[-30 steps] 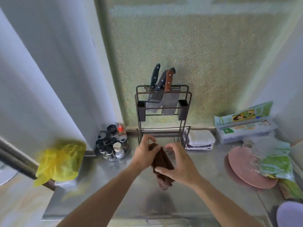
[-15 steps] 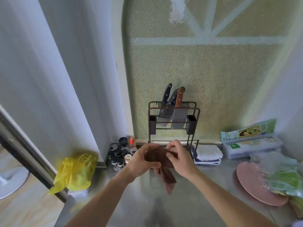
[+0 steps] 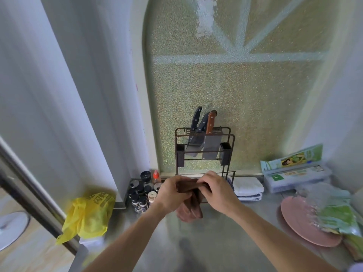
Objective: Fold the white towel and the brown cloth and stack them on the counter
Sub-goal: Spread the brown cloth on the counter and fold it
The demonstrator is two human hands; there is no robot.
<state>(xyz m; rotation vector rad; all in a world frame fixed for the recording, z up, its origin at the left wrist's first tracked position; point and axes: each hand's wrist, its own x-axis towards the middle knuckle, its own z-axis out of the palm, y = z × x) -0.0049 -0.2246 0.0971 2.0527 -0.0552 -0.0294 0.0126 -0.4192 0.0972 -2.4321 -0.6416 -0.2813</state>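
Observation:
The brown cloth hangs bunched above the steel counter, held up in front of the knife rack. My left hand grips its upper left part and my right hand pinches its upper right part, the two hands close together. The cloth's lower end dangles below my fingers. The white towel lies folded flat on the counter to the right of the rack, with a blue-edged layer under it. Neither hand touches the towel.
A dark metal knife rack with three knives stands at the back. Spice jars cluster at the left, a yellow plastic bag at the counter's left end. A pink plate, green bags and wrap boxes fill the right side.
My hands have closed in on the cloth's top edge and hold it higher and nearer the rack. The view has tilted upward, showing more of the window.

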